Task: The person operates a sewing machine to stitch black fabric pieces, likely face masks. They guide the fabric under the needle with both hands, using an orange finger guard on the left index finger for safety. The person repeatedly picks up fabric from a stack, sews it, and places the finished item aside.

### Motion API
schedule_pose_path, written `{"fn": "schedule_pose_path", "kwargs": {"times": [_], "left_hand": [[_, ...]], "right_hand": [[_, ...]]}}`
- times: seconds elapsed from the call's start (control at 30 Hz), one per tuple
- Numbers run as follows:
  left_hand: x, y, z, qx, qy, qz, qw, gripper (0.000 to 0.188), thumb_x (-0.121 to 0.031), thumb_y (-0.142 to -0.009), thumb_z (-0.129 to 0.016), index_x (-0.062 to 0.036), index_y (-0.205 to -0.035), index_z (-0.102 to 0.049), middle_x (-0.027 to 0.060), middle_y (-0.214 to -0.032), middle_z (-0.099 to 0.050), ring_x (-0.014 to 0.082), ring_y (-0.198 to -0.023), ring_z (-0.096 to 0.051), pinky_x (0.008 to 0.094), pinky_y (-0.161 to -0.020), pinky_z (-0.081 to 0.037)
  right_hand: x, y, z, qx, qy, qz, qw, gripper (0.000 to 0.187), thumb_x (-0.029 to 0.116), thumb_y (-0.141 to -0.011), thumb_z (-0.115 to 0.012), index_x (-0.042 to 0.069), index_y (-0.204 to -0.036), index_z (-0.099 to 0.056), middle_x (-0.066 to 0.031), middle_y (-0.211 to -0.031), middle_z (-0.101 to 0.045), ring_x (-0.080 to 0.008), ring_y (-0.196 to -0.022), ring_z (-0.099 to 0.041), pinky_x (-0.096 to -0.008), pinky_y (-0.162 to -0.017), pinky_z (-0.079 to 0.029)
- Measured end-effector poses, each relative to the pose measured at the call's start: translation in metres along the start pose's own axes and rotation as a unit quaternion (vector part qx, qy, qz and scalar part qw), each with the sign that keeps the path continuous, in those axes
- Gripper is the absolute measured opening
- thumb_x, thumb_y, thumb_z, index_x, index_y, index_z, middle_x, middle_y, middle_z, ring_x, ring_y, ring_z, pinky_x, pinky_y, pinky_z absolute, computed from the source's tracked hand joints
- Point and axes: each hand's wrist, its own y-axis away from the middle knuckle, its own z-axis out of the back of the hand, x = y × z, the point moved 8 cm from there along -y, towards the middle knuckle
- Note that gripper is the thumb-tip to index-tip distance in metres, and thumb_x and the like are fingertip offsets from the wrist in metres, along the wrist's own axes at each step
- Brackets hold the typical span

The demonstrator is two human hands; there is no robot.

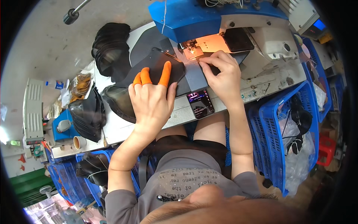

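Note:
Palm down, my left hand (151, 100) rests on a dark grey fabric panel (149, 69), its fingers stretched out. Three of its fingers wear orange finger cots (165, 74). My right hand (225, 74) is pinched closed just beside the lit presser foot (191, 49) of a blue sewing machine (186, 20); what lies between its fingertips is too small to tell. Another dark piece (215, 70) shows beneath that hand. A pair of dark tweezers (166, 53) lies on the fabric beyond my left fingertips.
A phone (200, 104) with a lit screen lies at the table's front edge. Stacks of black cut pieces (111, 48) sit at the left, near a black bag (88, 114) and a paper cup (79, 142). Blue crates (274, 138) stand right of my legs.

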Motion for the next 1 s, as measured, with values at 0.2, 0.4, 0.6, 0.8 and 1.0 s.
{"fn": "schedule_pose_path", "kwargs": {"times": [0.2, 0.4, 0.6, 0.8, 1.0], "left_hand": [[-0.005, 0.022, -0.001, -0.009, 0.055, -0.033, 0.998, 0.051, -0.032, -0.083, -0.072, -0.0154, -0.131, -0.064, 0.0246, -0.121, -0.056, 0.0341, -0.107, -0.053, 0.043, -0.094, -0.035], [-0.005, 0.041, -0.008, 0.004, 0.174, -0.059, 0.983, 0.065, -0.026, -0.072, -0.082, -0.0085, -0.131, -0.061, 0.0193, -0.128, -0.053, 0.0351, -0.121, -0.051, 0.0471, -0.101, -0.036], [0.102, 0.082, -0.021, -0.173, 0.442, 0.16, 0.866, 0.035, 0.002, -0.087, -0.06, 0.003, -0.121, -0.061, 0.016, -0.115, -0.066, 0.0256, -0.101, -0.063, 0.0356, -0.094, -0.045], [0.176, 0.086, -0.011, -0.267, 0.543, 0.367, 0.707, 0.029, -0.015, -0.098, -0.062, 0.0056, -0.118, -0.061, 0.0078, -0.115, -0.063, 0.0176, -0.104, -0.058, 0.0313, -0.094, -0.043], [0.195, 0.097, -0.008, -0.288, 0.526, 0.383, 0.703, 0.04, -0.016, -0.098, -0.063, 0.0065, -0.129, -0.052, 0.0117, -0.125, -0.059, 0.0214, -0.114, -0.054, 0.0327, -0.103, -0.038]], "right_hand": [[0.012, 0.003, -0.002, 0.051, -0.001, 0.026, 0.998, 0.005, 0.013, -0.075, -0.075, 0.009, -0.079, -0.075, -0.0024, -0.076, -0.064, -0.0234, -0.079, -0.06, -0.0375, -0.077, -0.045], [0.015, 0.008, -0.002, 0.037, 0.011, 0.038, 0.999, 0.003, 0.012, -0.076, -0.075, 0.01, -0.078, -0.075, -0.0003, -0.074, -0.064, -0.0215, -0.077, -0.059, -0.0365, -0.076, -0.045], [0.014, 0.011, 0.002, 0.023, -0.009, 0.049, 0.998, 0.005, 0.008, -0.074, -0.075, 0.008, -0.079, -0.074, -0.0022, -0.075, -0.062, -0.0224, -0.075, -0.058, -0.0352, -0.073, -0.045], [0.02, 0.014, 0.004, 0.029, 0.007, 0.055, 0.998, 0.008, 0.005, -0.074, -0.076, 0.007, -0.081, -0.073, -0.0035, -0.077, -0.062, -0.0235, -0.077, -0.057, -0.0358, -0.073, -0.043], [0.016, 0.016, 0.0, 0.058, 0.004, 0.035, 0.998, 0.007, 0.005, -0.079, -0.074, 0.006, -0.086, -0.073, -0.0028, -0.081, -0.06, -0.0214, -0.082, -0.056, -0.034, -0.081, -0.041]]}}
